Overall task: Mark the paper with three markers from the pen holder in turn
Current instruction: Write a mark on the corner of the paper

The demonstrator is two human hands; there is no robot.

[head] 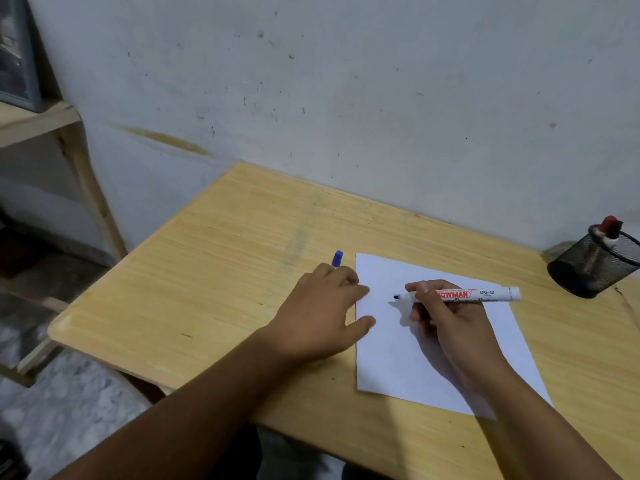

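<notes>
A white sheet of paper lies on the wooden table. My right hand grips an uncapped white marker with a blue tip, held nearly flat; the tip points left over the paper's upper part. My left hand rests at the paper's left edge with thumb and forefinger touching it, and a blue cap sticks up between its fingers. No mark shows on the paper. A black mesh pen holder stands at the far right with a red-capped marker and at least one more inside.
The table stands against a scuffed pale wall. A wooden shelf frame stands to the left, with the floor below the table's left edge. The holder sits near the table's right rear corner.
</notes>
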